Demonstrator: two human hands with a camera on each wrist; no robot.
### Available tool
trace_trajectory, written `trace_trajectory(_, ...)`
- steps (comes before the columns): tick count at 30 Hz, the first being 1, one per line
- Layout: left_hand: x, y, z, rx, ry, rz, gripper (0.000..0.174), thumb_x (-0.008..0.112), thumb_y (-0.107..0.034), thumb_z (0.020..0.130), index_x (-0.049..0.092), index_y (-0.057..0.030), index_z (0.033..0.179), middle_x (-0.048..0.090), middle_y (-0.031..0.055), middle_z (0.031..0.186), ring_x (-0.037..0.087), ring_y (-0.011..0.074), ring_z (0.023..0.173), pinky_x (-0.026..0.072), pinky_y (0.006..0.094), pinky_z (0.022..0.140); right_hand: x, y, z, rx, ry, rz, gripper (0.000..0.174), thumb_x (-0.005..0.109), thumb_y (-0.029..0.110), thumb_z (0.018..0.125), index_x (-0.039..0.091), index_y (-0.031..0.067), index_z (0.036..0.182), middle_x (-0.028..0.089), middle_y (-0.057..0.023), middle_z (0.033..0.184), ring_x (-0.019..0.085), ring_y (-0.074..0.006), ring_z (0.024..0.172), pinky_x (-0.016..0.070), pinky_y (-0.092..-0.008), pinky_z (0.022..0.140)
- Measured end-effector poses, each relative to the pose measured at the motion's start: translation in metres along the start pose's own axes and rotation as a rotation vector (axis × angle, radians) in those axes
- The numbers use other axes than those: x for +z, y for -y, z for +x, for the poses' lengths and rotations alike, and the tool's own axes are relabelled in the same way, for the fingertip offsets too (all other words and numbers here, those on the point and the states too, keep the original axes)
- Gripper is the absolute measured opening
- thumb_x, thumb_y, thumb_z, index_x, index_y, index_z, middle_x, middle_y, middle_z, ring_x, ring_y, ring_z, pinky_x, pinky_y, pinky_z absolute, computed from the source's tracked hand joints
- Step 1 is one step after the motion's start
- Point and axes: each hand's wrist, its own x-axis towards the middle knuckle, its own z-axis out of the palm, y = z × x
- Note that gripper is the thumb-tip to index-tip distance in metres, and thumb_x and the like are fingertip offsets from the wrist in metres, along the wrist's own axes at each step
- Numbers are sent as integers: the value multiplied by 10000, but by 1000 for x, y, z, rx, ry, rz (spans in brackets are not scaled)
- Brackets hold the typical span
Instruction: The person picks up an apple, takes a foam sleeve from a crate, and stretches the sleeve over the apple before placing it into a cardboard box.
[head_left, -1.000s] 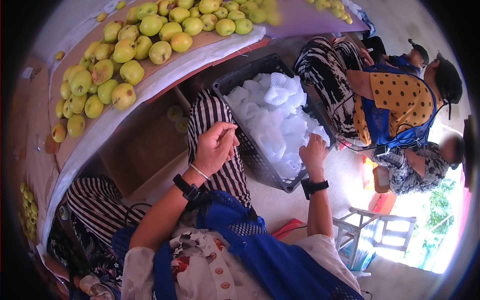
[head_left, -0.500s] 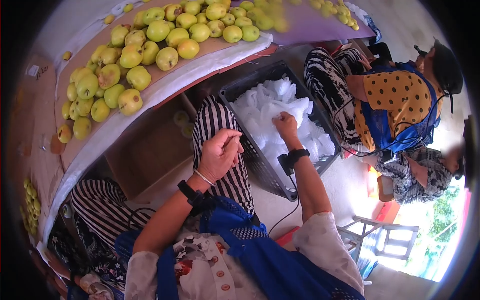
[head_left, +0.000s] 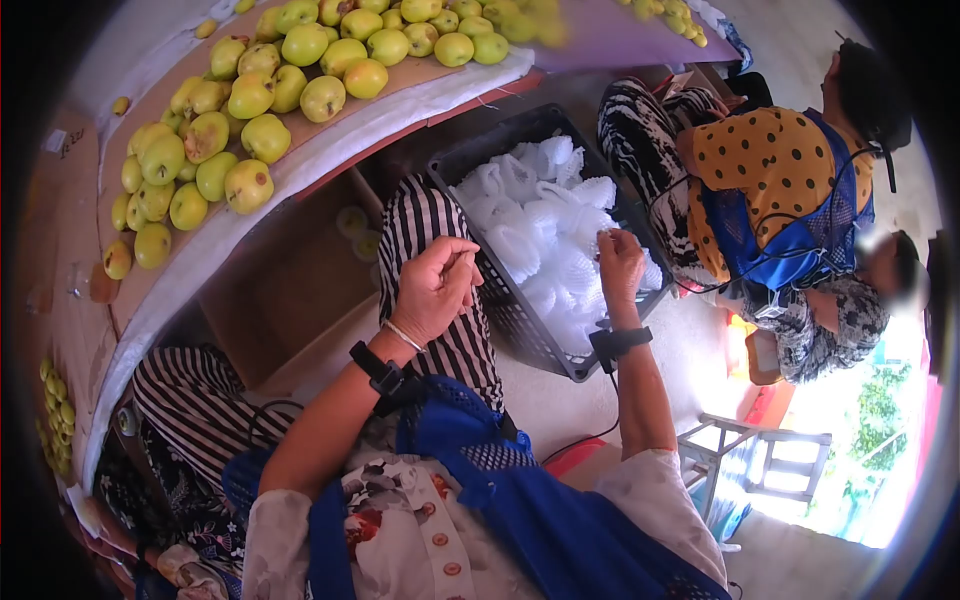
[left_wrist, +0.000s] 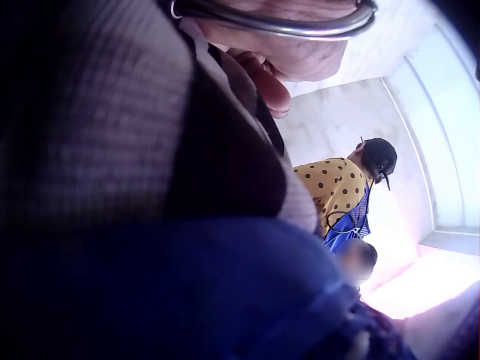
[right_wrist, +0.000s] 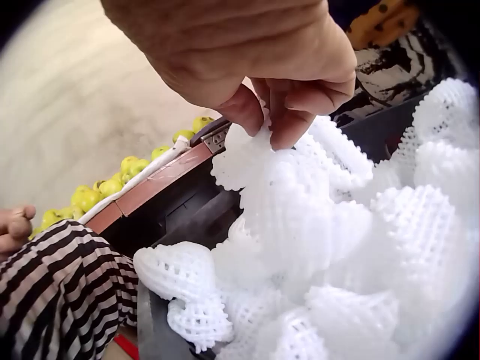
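Note:
My right hand [head_left: 622,268] is over a dark plastic crate [head_left: 530,345] heaped with white foam fruit nets [head_left: 545,225]. In the right wrist view, its thumb and fingertips pinch the edge of one white foam net [right_wrist: 244,154], which hangs above the pile. My left hand [head_left: 432,288] rests at the striped trouser knee [head_left: 440,215], left of the crate, its fingers loosely curled and holding nothing. The left wrist view shows part of that hand [left_wrist: 300,56] beneath a metal bracelet, with dark cloth and blue fabric filling the foreground.
Yellow-green apples [head_left: 250,95] cover the cardboard-topped table [head_left: 290,170] at the upper left. Under it stands an open cardboard box [head_left: 285,300]. A person in a spotted top [head_left: 770,165] sits beyond the crate, with another person nearby. A metal stool [head_left: 750,455] stands at the right.
My right hand moved from the crate's right edge in over the middle of the nets, then back toward the right side. My left hand stayed at the knee. The person in the spotted top shifted.

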Motion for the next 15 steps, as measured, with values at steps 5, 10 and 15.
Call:
trace_trajectory(5,-4,0,0,-26,-11,7,164,508,-106,1007,599,-2,1095,647,46,773,535,24,522,425,163,440,-1,27,-5,-75,12,210,369,693,240,879,643,-60,1088,724,-136,878,716,-192,827,546,-300,675)
trace_trajectory(10,-5,0,1,-37,-15,14,170,498,-108,1011,599,-8,1104,644,38,775,532,21,527,427,160,441,-12,25,-19,-46,112,-382,435,744,327,809,643,1,1077,708,-207,955,707,-332,794,544,-406,709)
trace_trajectory(15,-4,1,2,-36,-7,20,171,501,-111,1013,598,-8,1108,643,35,774,531,18,531,428,160,441,-5,-26,-43,128,255,-434,399,783,281,752,649,9,1010,696,-123,905,667,-244,852,508,-345,730)
